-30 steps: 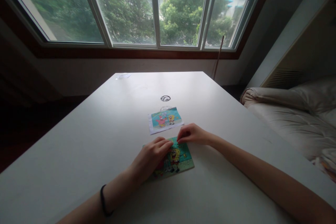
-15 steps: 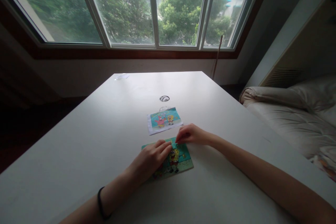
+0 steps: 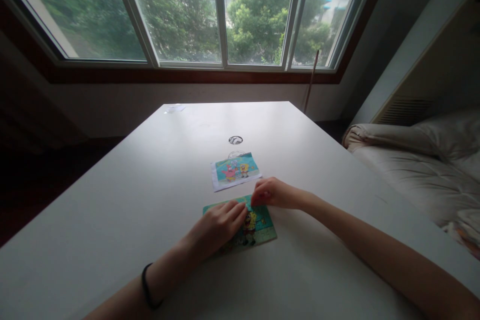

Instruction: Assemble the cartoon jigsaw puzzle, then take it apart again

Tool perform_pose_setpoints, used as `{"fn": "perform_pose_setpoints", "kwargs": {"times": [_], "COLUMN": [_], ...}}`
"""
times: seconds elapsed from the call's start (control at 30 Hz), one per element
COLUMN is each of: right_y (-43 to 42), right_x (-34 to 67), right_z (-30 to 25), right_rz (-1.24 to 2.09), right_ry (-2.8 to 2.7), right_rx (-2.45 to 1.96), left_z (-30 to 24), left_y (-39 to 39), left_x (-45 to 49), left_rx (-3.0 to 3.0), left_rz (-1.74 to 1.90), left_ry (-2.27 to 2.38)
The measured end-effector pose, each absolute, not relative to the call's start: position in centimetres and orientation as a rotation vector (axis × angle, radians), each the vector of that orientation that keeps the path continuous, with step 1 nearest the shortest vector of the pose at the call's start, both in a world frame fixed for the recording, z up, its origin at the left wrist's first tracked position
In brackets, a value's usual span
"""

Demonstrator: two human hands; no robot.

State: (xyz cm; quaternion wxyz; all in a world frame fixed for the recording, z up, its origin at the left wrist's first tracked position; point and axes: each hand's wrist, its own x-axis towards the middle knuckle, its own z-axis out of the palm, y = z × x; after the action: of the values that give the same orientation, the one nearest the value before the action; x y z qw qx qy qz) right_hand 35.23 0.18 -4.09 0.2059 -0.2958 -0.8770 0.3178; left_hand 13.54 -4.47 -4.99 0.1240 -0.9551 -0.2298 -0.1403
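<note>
A small cartoon jigsaw puzzle in a green frame lies flat on the white table in front of me. My left hand rests flat on its left half, fingers stretched out and pressing down. My right hand hovers at the puzzle's top edge, its fingertips pinched together on the board; whether a piece is between them is too small to tell. Just beyond the puzzle lies a printed reference picture showing the same cartoon characters.
A round cable hole sits in the table beyond the picture, and a scrap of clear plastic lies at the far edge. A padded cream sofa stands to the right. Large windows run along the far wall.
Both hands stay on the puzzle with only slight shifts. My left fingers have slid a little along the board; my right hand's pinch stays at the top edge.
</note>
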Motion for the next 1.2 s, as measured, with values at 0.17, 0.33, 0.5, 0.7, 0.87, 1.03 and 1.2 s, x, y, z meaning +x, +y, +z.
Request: {"fn": "perform_pose_setpoints", "kwargs": {"times": [0.17,0.33,0.5,0.7,0.87,1.03,1.2], "right_y": [0.5,0.6,0.5,0.5,0.4,0.4,0.4], "right_x": [35.3,35.4,35.5,35.6,35.5,35.5,35.5], "right_z": [-4.5,-4.6,-4.5,-4.3,-4.4,-4.5,-4.6], "right_rz": [0.898,0.91,0.951,0.995,0.95,0.881,0.877], "right_ry": [-2.459,-2.469,-2.458,-2.442,-2.457,-2.487,-2.483], "right_rx": [-0.774,-0.766,-0.737,-0.747,-0.73,-0.717,-0.716], "left_z": [-4.9,-4.9,-5.1,-5.7,-5.9,-6.2,-6.4], "left_y": [-4.5,-4.3,-4.2,-3.9,-3.8,-3.7,-3.7], "left_x": [13.5,13.4,13.5,13.5,13.4,13.2,13.2], "left_rx": [-2.736,-2.749,-2.839,-2.886,-2.937,-2.966,-2.975], "left_rz": [-0.384,-0.347,-0.449,-0.677,-0.762,-0.839,-0.861], "left_ry": [-0.627,-0.704,-0.829,-0.994,-0.941,-0.917,-0.909]}}
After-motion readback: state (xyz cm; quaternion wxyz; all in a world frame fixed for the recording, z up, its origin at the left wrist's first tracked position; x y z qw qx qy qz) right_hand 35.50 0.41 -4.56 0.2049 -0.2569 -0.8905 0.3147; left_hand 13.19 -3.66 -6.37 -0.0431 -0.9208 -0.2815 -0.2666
